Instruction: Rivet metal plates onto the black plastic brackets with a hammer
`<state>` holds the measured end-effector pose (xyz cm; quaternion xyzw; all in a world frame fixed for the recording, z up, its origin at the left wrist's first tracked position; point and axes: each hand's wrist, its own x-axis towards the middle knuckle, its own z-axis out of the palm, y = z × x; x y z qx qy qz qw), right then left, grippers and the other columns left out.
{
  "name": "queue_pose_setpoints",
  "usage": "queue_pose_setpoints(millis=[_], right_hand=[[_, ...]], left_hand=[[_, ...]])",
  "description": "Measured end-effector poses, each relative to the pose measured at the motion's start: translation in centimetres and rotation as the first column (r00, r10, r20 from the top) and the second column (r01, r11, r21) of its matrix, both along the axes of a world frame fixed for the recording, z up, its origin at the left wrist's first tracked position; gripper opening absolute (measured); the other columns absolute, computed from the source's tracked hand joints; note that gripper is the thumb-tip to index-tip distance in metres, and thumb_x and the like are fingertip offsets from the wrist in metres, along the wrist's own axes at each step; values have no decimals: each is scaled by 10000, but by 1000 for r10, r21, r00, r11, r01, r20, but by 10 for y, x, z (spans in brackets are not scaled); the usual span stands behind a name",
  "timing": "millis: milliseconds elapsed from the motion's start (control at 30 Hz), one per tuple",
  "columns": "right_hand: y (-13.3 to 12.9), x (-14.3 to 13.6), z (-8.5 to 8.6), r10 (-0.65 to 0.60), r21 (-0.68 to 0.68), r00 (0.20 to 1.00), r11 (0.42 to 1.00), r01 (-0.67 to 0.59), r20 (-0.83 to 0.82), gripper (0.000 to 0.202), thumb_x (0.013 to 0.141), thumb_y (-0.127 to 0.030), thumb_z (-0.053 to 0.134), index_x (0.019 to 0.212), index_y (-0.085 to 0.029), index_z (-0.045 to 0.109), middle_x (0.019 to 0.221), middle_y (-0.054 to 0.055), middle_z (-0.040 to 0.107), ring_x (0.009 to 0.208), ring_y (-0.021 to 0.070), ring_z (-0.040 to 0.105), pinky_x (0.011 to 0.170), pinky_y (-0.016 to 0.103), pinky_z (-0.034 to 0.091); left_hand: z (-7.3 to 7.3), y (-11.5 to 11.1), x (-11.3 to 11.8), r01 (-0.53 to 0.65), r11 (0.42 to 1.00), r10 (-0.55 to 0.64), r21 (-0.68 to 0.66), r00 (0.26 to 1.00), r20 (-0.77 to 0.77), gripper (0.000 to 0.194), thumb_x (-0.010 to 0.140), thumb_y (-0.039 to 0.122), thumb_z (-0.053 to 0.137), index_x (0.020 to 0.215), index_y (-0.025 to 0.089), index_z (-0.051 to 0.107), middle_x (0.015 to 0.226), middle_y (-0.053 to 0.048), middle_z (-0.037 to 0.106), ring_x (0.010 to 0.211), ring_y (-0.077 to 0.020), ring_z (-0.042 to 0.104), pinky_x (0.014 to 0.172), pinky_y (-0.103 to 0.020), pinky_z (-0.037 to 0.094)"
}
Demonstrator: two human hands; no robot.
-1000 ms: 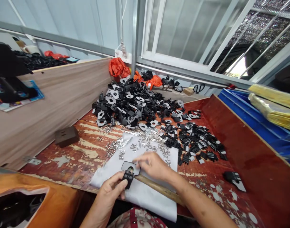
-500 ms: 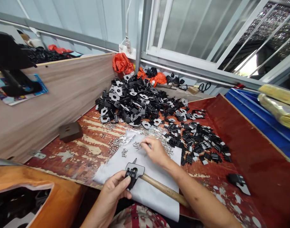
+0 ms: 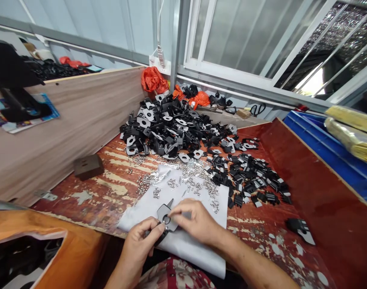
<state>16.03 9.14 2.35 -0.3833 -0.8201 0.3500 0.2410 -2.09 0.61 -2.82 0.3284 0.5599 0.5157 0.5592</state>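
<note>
Between the thumb and fingers of my left hand (image 3: 144, 237) is a black plastic clip with a flat grey plate (image 3: 163, 212) that has a round hole. My right hand (image 3: 195, 220) is at the plate's right side, its thumb and fingertips pinched together close to the hole. Whatever they hold is too small to make out. A tiny shiny spot shows by the left thumb tip. A pointed tip (image 3: 170, 202) sticks out beyond the plate. Under both hands lies a pale grey cloth (image 3: 198, 255), with small metal pins and rivets (image 3: 187, 182) scattered over its far part.
A large heap of black and grey clips (image 3: 171, 128) fills the back of the red worktop. Smaller black pieces (image 3: 252, 176) spread to its right. A dark block (image 3: 88, 166) sits left, a single clip (image 3: 300, 229) right. An orange bag (image 3: 81, 245) stands front left, a blue crate (image 3: 309, 132) right.
My right hand has come back from the metal pieces to the clip in my left hand. The clip has tilted, and the wooden handle seen earlier is now hidden.
</note>
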Motion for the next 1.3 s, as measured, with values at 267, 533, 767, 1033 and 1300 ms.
queue_pose_setpoints(millis=[267, 533, 767, 1033, 1300], right_hand=[[108, -37, -5, -99, 202, 798, 979, -29, 595, 207, 853, -85, 635, 982, -192, 756, 927, 66, 789, 939, 212, 699, 979, 331, 383], [119, -59, -21, -73, 204, 727, 975, -93, 683, 327, 693, 38, 621, 968, -104, 724, 838, 144, 764, 882, 271, 698, 904, 365, 395], [123, -33, -27, -188, 291, 877, 955, 58, 443, 214, 762, -24, 601, 849, -159, 743, 912, 73, 758, 920, 209, 656, 909, 319, 440], [54, -4, 9, -53, 307, 998, 950, 64, -44, 322, 934, -101, 496, 1028, -232, 775, 936, 47, 692, 887, 174, 636, 781, 307, 507], [-25, -21, 19, 152, 305, 984, 945, -116, -98, 194, 1002, -186, 551, 1133, -213, 692, 857, 33, 701, 789, 174, 611, 764, 331, 490]], left_hand=[[1, -5, -8, 24, 1000, -24, 10, 999, 28, 367, 807, 476, 727, 624, 193, 582, 622, 54, 415, 506, -103, 387, 432, -191, 333], [-3, -6, -11, -13, 999, 18, -31, 990, 141, 369, 735, 477, 790, 609, 188, 599, 596, 52, 432, 488, -95, 363, 403, -178, 321], [7, -5, -13, -11, 998, 29, -66, 959, 280, 331, 706, 459, 825, 673, 166, 677, 639, 27, 482, 542, -107, 349, 416, -184, 382], [16, -4, -11, -128, 989, 149, -76, 850, 505, 287, 761, 442, 801, 805, 166, 734, 769, -21, 588, 631, -145, 460, 419, -209, 450], [22, 3, -1, -112, 991, 135, -75, 857, 497, 294, 701, 407, 876, 710, 153, 730, 689, -1, 596, 569, -116, 469, 402, -193, 449]])
